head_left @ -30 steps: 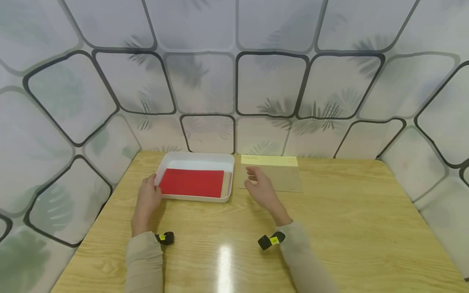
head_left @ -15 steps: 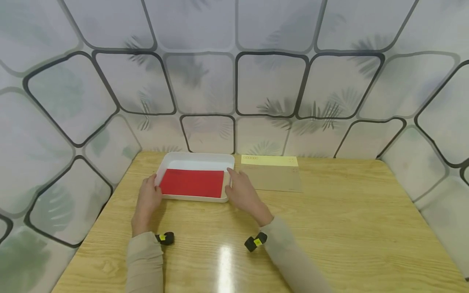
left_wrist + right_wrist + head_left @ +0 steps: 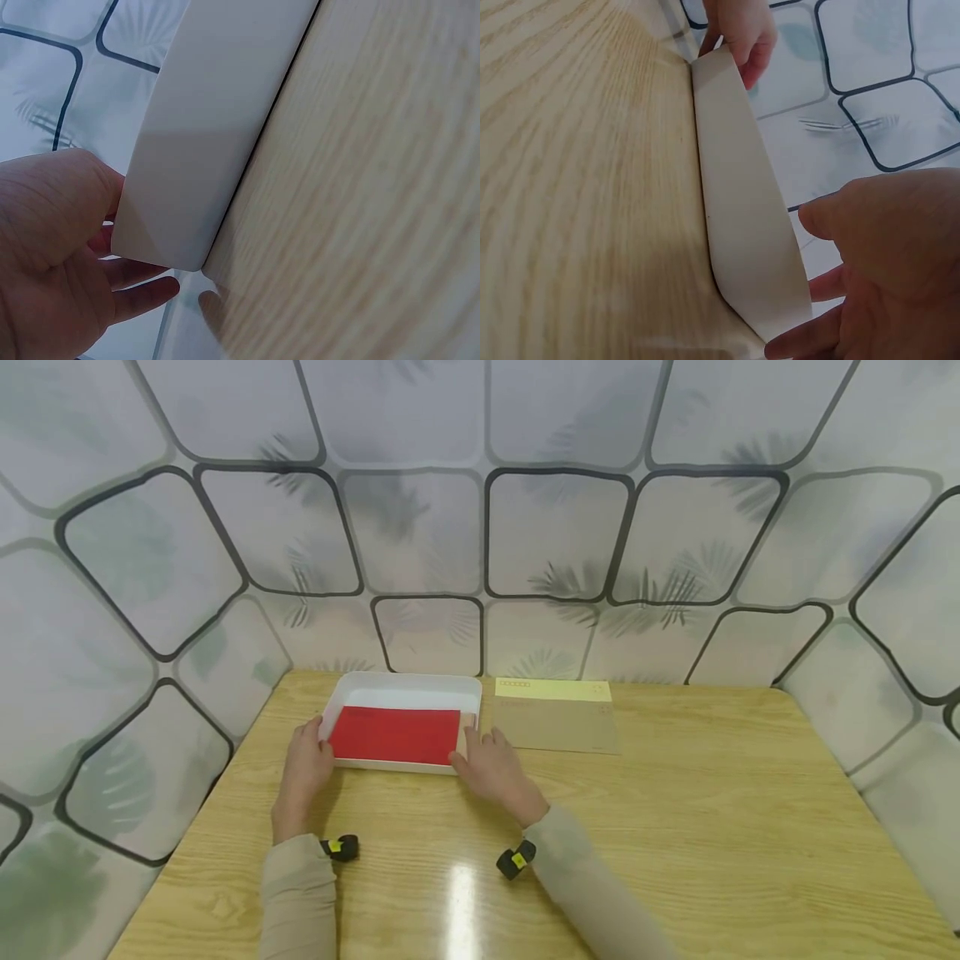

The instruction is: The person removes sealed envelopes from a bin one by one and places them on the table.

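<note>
A shallow white tray [image 3: 397, 693] lies on the wooden table, its front wall also showing in the left wrist view [image 3: 191, 157] and right wrist view [image 3: 742, 187]. Inside it, a flat red paper piece [image 3: 393, 735], perhaps an envelope, covers most of a beige piece [image 3: 466, 722]. My left hand [image 3: 303, 768] grips the tray's left end, thumb at the rim and fingers around the outer side. At the front right corner, my right hand [image 3: 497, 777] holds the tray with its thumb over the rim and its fingers along the right end.
Right of the tray lies a brown paper envelope [image 3: 558, 727], with a yellow strip [image 3: 551, 690] showing along its far edge. The wooden table [image 3: 712, 827] extends to the right and front. A patterned curtain-like wall [image 3: 555, 535] stands behind.
My right hand has moved left from above the brown envelope to the tray's right end, then settled at its front corner. The left hand and tray have stayed in place.
</note>
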A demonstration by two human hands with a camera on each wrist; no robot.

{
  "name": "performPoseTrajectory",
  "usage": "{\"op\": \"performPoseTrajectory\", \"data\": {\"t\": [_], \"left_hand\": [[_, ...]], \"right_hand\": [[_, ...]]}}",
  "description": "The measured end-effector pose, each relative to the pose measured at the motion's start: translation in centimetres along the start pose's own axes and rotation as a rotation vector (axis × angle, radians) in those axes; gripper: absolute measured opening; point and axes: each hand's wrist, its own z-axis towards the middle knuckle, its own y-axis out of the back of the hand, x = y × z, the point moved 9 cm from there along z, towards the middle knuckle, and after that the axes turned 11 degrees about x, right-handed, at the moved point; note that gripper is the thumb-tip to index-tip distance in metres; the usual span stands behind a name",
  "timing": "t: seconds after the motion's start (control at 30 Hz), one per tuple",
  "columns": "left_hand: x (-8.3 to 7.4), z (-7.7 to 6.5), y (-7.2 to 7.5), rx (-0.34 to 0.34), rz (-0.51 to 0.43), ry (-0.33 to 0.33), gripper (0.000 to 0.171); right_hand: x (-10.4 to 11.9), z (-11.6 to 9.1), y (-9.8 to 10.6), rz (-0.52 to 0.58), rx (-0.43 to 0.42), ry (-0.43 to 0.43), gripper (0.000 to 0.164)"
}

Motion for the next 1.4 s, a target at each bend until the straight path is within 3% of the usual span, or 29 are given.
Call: {"op": "performPoseTrajectory", "data": {"t": [0.27,0.6,0.97,1.4], "left_hand": [[0.0,0.2,-0.1,-0.001,-0.002,-0.003,0.053],[0.2,0.0,-0.1,0.02,-0.026,0.022,0.055],[0.0,-0.1,0.0,0.013,-0.02,0.012,0.054],[0.1,0.0,-0.1,0.023,-0.031,0.019,0.055]], "right_hand": [[0.6,0.0,-1.0,-0.058,0.005,0.052,0.056],[0.8,-0.2,-1.1,0.032,0.029,0.057,0.056],[1.1,0.1,-0.6,-0.091,-0.021,0.013,0.062],[2.3,1.0,-1.8,-0.172,0.059,-0.019,0.063]]}}
